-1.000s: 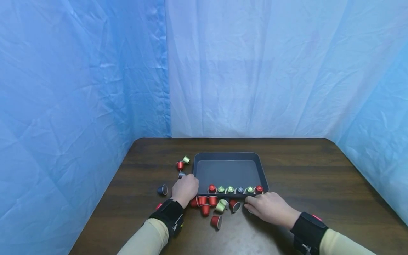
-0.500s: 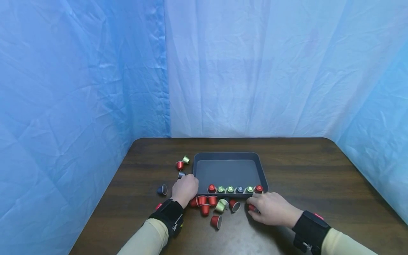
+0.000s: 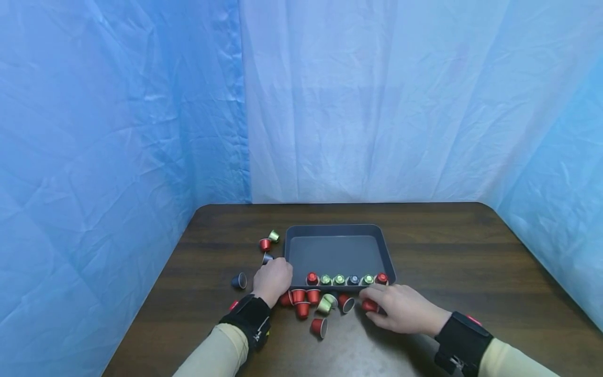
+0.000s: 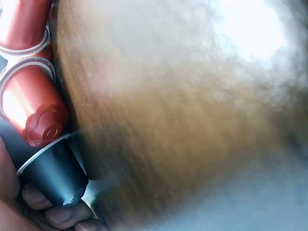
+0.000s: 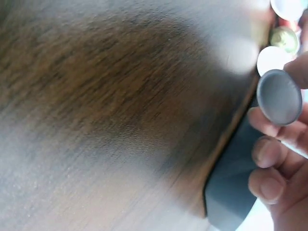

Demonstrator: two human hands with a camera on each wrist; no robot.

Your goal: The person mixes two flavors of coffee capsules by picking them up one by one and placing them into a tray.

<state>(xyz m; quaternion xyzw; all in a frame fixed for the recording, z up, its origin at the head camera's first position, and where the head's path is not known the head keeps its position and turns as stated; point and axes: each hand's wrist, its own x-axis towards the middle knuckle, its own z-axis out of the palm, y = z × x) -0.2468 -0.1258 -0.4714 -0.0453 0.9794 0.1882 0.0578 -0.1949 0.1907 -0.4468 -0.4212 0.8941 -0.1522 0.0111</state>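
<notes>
A hand can slip in over the back of the tray [image 3: 336,251], behind its row of six pods [image 3: 339,280]. Between the left hand [image 3: 273,277] and the right hand [image 3: 400,309], loose pods [image 3: 302,310] block the tray's front edge. Right of the tray, the surface [image 3: 443,251] has lots of room.

The capsules [image 3: 303,310] are red, green and dark blue, the tray [image 3: 336,254] dark grey, the table [image 3: 447,251] streaky brown

Dark capsule [image 4: 57,171] in left fingers [image 4: 60,216], red capsule [image 3: 370,305] in right fingers [image 5: 262,121]
</notes>
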